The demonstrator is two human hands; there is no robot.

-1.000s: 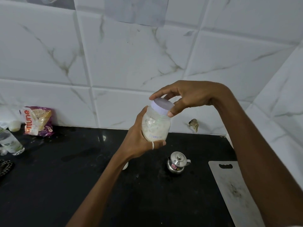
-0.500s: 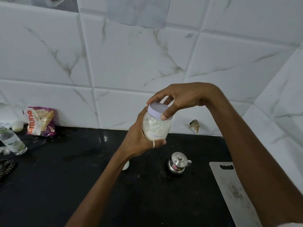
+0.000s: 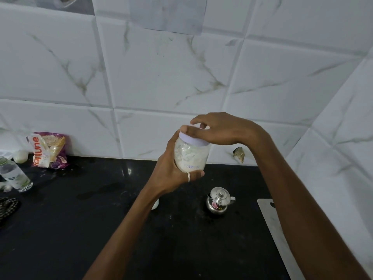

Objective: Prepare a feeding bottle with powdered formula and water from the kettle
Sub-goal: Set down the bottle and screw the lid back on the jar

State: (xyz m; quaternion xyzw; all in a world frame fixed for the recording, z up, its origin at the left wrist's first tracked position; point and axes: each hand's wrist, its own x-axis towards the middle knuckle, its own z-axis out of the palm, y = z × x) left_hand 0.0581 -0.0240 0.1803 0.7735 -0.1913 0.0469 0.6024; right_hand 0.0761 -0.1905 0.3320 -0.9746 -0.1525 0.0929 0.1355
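A clear jar (image 3: 190,156) of white powder is held in the air above the black counter (image 3: 80,219). My left hand (image 3: 171,174) wraps its body from behind and below, a ring on one finger. My right hand (image 3: 218,130) lies over the pale lilac lid (image 3: 193,140), fingers curled around its rim. A small steel kettle (image 3: 219,200) with a knobbed lid stands on the counter below the jar. A small white object (image 3: 155,204) peeks out behind my left forearm, mostly hidden.
At the far left a Fortune food packet (image 3: 48,150) leans on the tiled wall, with a clear plastic bottle (image 3: 15,175) and a white round thing (image 3: 20,156) beside it. A white cutting board (image 3: 278,235) lies at the right, partly under my right arm.
My right hand has closed further over the lid and turned on it. The jar has stayed in my left hand at about the same height.
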